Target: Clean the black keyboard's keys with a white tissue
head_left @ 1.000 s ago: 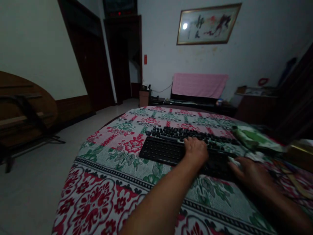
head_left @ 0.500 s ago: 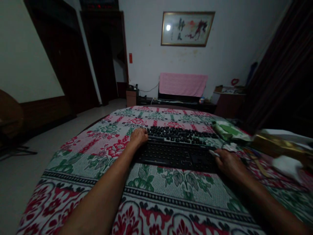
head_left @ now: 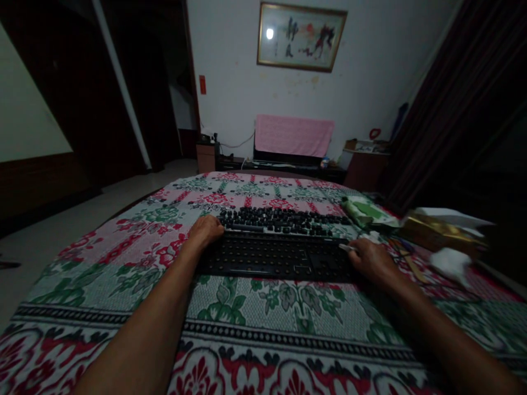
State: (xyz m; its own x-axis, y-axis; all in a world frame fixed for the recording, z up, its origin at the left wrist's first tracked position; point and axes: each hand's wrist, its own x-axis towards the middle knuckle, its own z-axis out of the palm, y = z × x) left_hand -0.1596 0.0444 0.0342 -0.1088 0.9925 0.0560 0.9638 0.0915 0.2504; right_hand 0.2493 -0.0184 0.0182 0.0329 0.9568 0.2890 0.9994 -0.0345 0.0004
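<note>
A black keyboard [head_left: 255, 256] with its keycaps taken off lies on the patterned tablecloth in front of me. My left hand [head_left: 207, 229] is closed on its far left corner, thumb tucked along the edge. At the far right end, my right hand [head_left: 371, 259] pinches a small white piece [head_left: 346, 248], thin and pointed, whose kind I cannot make out. Its tip is over the keyboard's right rim. Just beyond the keyboard, loose black keycaps [head_left: 284, 218] are spread in a long heap, with a long bar-shaped key [head_left: 246, 227] at its near side.
To the right lie a green-and-white packet [head_left: 368, 212], a gold box [head_left: 444, 230], a crumpled white bundle [head_left: 450, 263] and a thin wooden-coloured strip [head_left: 415, 270]. The floral tablecloth [head_left: 230, 296] covers the table. Against the wall stands a low cabinet with a pink cloth [head_left: 293, 134].
My view has turned a little to the right and down, so everything sits further left in the picture. Both hands stay at the keyboard's ends with no clear change of grip.
</note>
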